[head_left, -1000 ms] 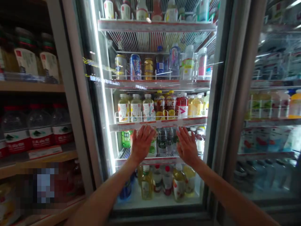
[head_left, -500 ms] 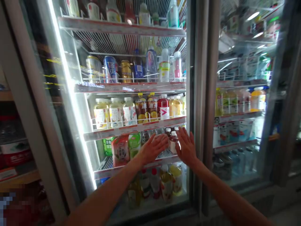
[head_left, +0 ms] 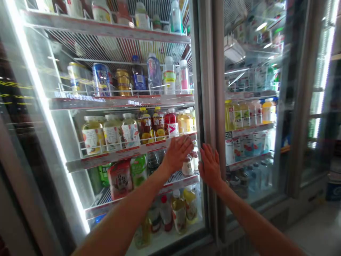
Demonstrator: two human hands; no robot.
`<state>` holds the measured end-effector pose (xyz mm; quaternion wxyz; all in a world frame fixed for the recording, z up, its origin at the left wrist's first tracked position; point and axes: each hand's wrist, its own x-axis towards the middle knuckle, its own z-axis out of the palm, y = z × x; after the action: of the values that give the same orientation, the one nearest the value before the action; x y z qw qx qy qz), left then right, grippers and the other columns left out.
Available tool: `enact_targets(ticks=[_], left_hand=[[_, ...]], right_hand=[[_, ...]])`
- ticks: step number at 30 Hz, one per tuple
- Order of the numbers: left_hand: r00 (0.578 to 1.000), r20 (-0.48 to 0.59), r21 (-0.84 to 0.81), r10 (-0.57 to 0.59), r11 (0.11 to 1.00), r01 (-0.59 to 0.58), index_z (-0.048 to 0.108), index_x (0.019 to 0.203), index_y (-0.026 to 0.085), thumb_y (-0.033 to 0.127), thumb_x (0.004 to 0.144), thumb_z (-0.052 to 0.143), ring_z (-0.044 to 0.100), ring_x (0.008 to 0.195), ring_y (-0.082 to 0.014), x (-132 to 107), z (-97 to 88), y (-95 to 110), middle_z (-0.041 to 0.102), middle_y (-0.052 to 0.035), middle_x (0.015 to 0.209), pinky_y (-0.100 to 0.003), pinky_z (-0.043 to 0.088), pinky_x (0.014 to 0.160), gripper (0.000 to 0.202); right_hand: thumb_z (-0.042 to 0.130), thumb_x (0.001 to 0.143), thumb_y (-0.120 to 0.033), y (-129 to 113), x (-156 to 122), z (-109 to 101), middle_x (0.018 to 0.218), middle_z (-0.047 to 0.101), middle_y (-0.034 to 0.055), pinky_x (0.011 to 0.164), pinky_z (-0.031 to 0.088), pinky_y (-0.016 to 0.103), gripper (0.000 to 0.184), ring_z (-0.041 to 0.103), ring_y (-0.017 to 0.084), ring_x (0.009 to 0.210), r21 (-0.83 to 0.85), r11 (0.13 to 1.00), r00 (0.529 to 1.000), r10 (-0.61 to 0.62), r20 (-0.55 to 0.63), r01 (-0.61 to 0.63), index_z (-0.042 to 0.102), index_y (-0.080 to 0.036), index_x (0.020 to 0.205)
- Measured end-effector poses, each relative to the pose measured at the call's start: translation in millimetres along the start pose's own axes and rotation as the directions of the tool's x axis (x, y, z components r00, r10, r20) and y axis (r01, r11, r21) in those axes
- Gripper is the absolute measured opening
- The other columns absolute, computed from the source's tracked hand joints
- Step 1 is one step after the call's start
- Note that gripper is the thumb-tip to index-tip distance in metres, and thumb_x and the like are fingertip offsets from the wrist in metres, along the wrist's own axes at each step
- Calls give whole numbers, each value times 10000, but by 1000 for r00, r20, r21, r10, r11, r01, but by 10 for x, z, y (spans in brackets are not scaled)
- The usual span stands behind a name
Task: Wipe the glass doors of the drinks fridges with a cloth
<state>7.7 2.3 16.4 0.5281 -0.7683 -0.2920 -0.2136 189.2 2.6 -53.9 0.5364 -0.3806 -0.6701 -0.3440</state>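
Note:
Both arms reach forward to a glass-door drinks fridge. My left hand [head_left: 178, 153] is held flat with fingers stretched out, in front of the shelves, and nothing is in it. My right hand [head_left: 210, 165] is also flat with nothing in it, its fingers pointing up over the metal door frame [head_left: 209, 89]. Whether either palm touches the door, I cannot tell. Beyond my left hand stand small white-labelled bottles [head_left: 188, 166]. Just above it are a red bottle [head_left: 171, 122] and iced tea bottles [head_left: 158, 124].
A second fridge section [head_left: 247, 124] with more bottles is on the right. Inside the near one, a red pouch [head_left: 120, 179] and cans such as a blue can [head_left: 101, 79] stand on wire shelves. A bright light strip [head_left: 34, 85] runs down its left side. Floor [head_left: 314, 227] shows at lower right.
The view has turned to the right, so the fridge shelves sit further left. My left hand has risen slightly against the shelves. My right hand now overlaps the door frame.

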Motion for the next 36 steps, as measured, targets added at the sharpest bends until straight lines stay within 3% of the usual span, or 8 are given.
enact_targets(ticks=[4, 8, 16, 22, 28, 31, 33, 36], left_hand=[[965, 21, -34, 262, 965, -261, 424, 1300, 216, 195, 882, 404, 275, 1349, -210, 93, 49, 66, 347, -54, 1445, -477, 163, 1127, 419], [999, -41, -12, 21, 1000, -22, 399, 1321, 175, 270, 891, 407, 221, 1367, -258, 236, 74, 57, 339, -86, 1445, -525, 166, 1115, 441], [959, -181, 7, -220, 974, 225, 327, 1365, 95, 287, 911, 362, 253, 1358, -207, 1, 128, 155, 382, -139, 1409, -436, 129, 1140, 494], [954, -175, 12, -242, 969, 248, 214, 1420, 135, 441, 890, 409, 185, 1378, -232, -395, -295, -463, 344, -129, 1432, -461, 59, 1141, 642], [834, -273, 65, -479, 856, 513, 144, 1441, 199, 417, 885, 438, 143, 1387, -251, -826, -720, -1240, 199, -122, 1492, -486, 69, 1129, 667], [830, -244, 71, -502, 844, 532, 138, 1444, 212, 427, 888, 423, 154, 1384, -256, -920, -754, -1329, 201, -119, 1491, -481, 79, 1128, 660], [833, -236, 72, -501, 845, 529, 132, 1445, 222, 428, 891, 413, 161, 1383, -252, -938, -748, -1317, 211, -112, 1489, -480, 85, 1128, 654], [835, -215, 70, -506, 845, 530, 139, 1444, 225, 420, 896, 400, 168, 1382, -244, -938, -743, -1289, 226, -105, 1486, -477, 95, 1129, 638]], right_hand=[[373, 856, -143, 52, -9, -38, 1476, 292, 106, 1096, 220, 510, 662, 233, 232, 1374, 3, 1000, 1000, 25, -11, -25, 111, -205, 1460], [362, 859, -121, 54, -5, -81, 1481, 281, 94, 1092, 233, 527, 663, 240, 239, 1372, 35, 999, 998, 24, -55, -22, 104, -229, 1461], [310, 910, -157, -445, 195, 167, 1499, 235, 75, 1051, 380, 448, 594, 258, 211, 1366, 345, 938, 997, 61, -56, -39, 102, -252, 1458], [362, 915, -223, -541, 548, 451, 1498, 223, 105, 1064, 328, 508, 599, 189, 257, 1385, 188, 975, 977, 147, -155, -117, 114, -225, 1461], [314, 924, -221, -601, 767, 579, 1495, 233, 105, 1070, 278, 531, 576, 168, 255, 1390, 177, 956, 887, 283, -365, -232, 106, -210, 1462], [316, 915, -216, -870, 823, 601, 1495, 251, 67, 1088, 273, 479, 606, 152, 227, 1396, 184, 983, 971, 34, -238, 11, 59, -229, 1464], [336, 910, -213, -900, 888, 593, 1467, 321, 39, 1092, 280, 441, 609, 201, 204, 1385, 173, 962, 971, -183, -155, 209, 82, -267, 1461], [326, 916, -219, -721, 1030, 564, 1460, 329, 66, 1083, 269, 493, 580, 235, 229, 1373, 142, 990, 960, 50, -276, -10, 124, -258, 1458]])
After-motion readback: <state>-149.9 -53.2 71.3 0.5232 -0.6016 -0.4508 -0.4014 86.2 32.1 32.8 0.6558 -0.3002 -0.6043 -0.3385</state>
